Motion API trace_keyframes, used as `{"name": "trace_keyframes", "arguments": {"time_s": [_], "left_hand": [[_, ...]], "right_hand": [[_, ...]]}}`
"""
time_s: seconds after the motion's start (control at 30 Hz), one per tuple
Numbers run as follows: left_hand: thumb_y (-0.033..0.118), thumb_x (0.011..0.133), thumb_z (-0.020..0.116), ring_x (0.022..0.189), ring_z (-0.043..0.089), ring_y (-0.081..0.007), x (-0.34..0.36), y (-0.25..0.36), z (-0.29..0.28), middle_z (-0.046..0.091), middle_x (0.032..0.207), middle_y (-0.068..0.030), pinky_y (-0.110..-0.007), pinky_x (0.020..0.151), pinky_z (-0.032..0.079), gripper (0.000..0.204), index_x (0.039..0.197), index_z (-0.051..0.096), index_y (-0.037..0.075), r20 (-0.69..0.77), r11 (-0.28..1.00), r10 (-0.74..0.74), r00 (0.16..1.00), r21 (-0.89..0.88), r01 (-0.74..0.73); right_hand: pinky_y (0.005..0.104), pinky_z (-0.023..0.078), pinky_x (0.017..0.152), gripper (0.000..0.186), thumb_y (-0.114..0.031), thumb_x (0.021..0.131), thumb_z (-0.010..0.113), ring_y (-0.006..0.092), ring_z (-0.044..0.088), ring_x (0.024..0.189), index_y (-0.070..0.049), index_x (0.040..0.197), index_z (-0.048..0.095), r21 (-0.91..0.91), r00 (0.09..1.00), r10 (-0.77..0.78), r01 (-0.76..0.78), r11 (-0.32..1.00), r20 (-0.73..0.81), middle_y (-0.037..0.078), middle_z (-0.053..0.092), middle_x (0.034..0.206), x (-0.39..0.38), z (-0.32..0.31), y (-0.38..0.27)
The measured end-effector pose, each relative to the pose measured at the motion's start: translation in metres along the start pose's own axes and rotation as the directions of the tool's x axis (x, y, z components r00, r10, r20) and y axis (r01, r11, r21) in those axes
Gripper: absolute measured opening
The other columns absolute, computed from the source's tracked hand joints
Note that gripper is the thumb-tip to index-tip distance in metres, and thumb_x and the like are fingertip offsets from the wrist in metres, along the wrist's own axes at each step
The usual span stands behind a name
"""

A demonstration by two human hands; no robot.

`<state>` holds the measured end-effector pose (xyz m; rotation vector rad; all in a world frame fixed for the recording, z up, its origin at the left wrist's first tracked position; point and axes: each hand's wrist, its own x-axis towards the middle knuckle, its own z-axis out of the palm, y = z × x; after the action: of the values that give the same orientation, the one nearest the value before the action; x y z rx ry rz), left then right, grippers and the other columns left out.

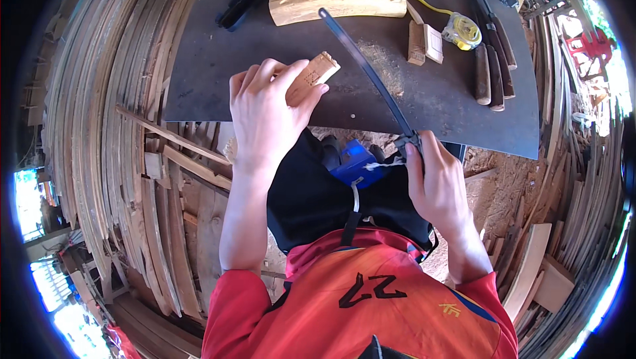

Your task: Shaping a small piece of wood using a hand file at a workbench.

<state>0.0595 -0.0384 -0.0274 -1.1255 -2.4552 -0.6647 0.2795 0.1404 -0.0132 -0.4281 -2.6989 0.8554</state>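
My left hand [268,110] is closed around a short wooden block [314,79], held tilted above the near edge of the dark table. Pencil-like marks show on the block's face, and its far end looks rough. My right hand [438,180] grips the near end of a hacksaw [368,67], seen almost edge-on as a long, thin dark strip. Its far end points up and left over the table. Between block and hacksaw there is a gap. The fingers of my right hand partly hide the handle.
On the dark table [457,117] lie a curved piece of timber [338,3], small wooden blocks [417,43], a yellow tape measure [462,31], several wooden-handled tools [497,70], a black object [242,6] and sawdust [384,70]. Boards [126,94] are stacked at left. Something blue [359,162] sits below the table edge.
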Motion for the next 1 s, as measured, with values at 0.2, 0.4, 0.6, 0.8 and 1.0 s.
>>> {"name": "trace_keyframes", "arguments": {"time_s": [0.2, 0.4, 0.6, 0.8, 1.0], "left_hand": [[0.041, 0.085, 0.092, 0.094, 0.071, -0.0263, -0.002, 0.001, 0.002, 0.074, 0.097, -0.0023, -0.044, 0.097, 0.05, 0.042, 0.117, 0.084, 0.014, 0.024, 1.0, 0.0, 1.0, -0.03, 0.001], [0.042, 0.084, 0.092, 0.092, 0.071, -0.0266, -0.001, -0.002, 0.004, 0.073, 0.096, -0.0041, -0.044, 0.096, 0.05, 0.044, 0.116, 0.085, 0.013, 0.038, 0.999, -0.006, 0.999, -0.045, 0.008], [0.044, 0.082, 0.093, 0.092, 0.071, -0.0261, 0.002, 0.0, 0.002, 0.074, 0.095, -0.0028, -0.042, 0.091, 0.052, 0.046, 0.116, 0.086, 0.014, 0.058, 1.0, -0.012, 0.998, 0.014, 0.012], [0.043, 0.083, 0.093, 0.092, 0.071, -0.0262, -0.003, 0.004, 0.003, 0.074, 0.096, -0.0021, -0.043, 0.089, 0.054, 0.045, 0.117, 0.086, 0.015, 0.04, 0.996, -0.083, 0.996, 0.045, 0.081], [0.042, 0.082, 0.093, 0.088, 0.071, -0.0257, 0.001, 0.003, 0.003, 0.074, 0.095, -0.0026, -0.042, 0.087, 0.052, 0.044, 0.116, 0.086, 0.014, 0.037, 0.999, -0.038, 0.999, 0.018, 0.038]], "right_hand": [[0.0468, 0.052, 0.05, 0.017, -0.017, 0.11, 0.06, 0.0369, 0.068, 0.058, -0.003, 0.102, 0.052, -0.146, 0.998, -0.014, 0.024, 0.989, 0.069, 0.015, 0.065, 0.071, 0.007, 0.008, -0.007], [0.045, 0.054, 0.048, 0.018, -0.016, 0.109, 0.059, 0.0339, 0.07, 0.057, -0.002, 0.103, 0.052, -0.284, 0.994, -0.01, 0.04, 0.958, 0.107, 0.013, 0.065, 0.067, 0.012, 0.017, -0.014], [0.0416, 0.058, 0.053, 0.012, -0.009, 0.102, 0.061, 0.0307, 0.075, 0.063, -0.004, 0.098, 0.051, -0.381, 0.98, 0.0, 0.077, 0.921, 0.198, 0.013, 0.07, 0.068, 0.026, 0.004, -0.03], [0.0408, 0.06, 0.056, 0.01, -0.006, 0.098, 0.062, 0.0301, 0.077, 0.066, -0.004, 0.098, 0.052, -0.389, 0.971, 0.013, 0.083, 0.917, 0.239, 0.015, 0.071, 0.071, 0.034, 0.012, -0.038], [0.0445, 0.059, 0.054, 0.015, -0.01, 0.104, 0.061, 0.033, 0.076, 0.068, -0.001, 0.1, 0.049, -0.322, 0.955, 0.093, 0.003, 0.947, 0.282, 0.017, 0.07, 0.073, 0.012, -0.007, -0.032]]}}
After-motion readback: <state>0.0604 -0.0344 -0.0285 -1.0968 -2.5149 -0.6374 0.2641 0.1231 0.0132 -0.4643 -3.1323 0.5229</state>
